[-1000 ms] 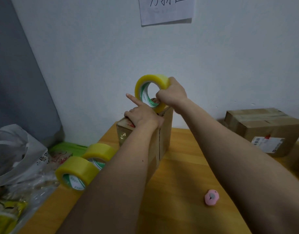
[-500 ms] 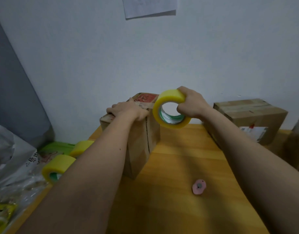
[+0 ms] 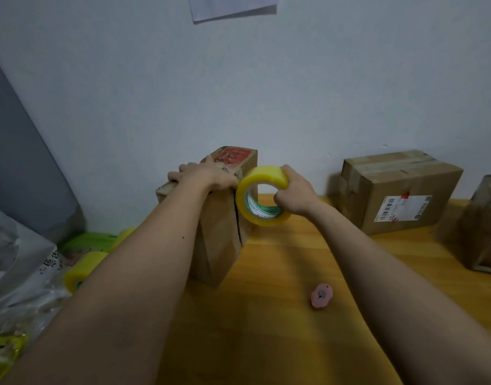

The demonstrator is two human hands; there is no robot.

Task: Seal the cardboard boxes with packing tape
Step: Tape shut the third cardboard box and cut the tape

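— Both hands are on the job? What does each one have?

— Left hand lies flat, fingers straight, pressing down on top of the tall brown cardboard box with the red label. Right hand has its fingers curled through the core and the thumb over the outer face of the yellow roll of packing tape, gripping it.

— Where is the roll against the box?

— Just beside the box's upper right edge, held on its side with the hole facing the camera. Whether tape already runs onto the cardboard, I cannot tell.

— And the box itself?

— It stands upright on the wooden table, near the table's back edge, close to the pale wall.

— Anything else on the table?

— A small pink round cutter lies in front of the box, between the forearms. A wider taped cardboard box with a white shipping label sits at the back right. Another brown box is cut off by the right edge. At the left edge are two more yellow tape rolls, a green flat packet, and a crumpled white plastic bag.
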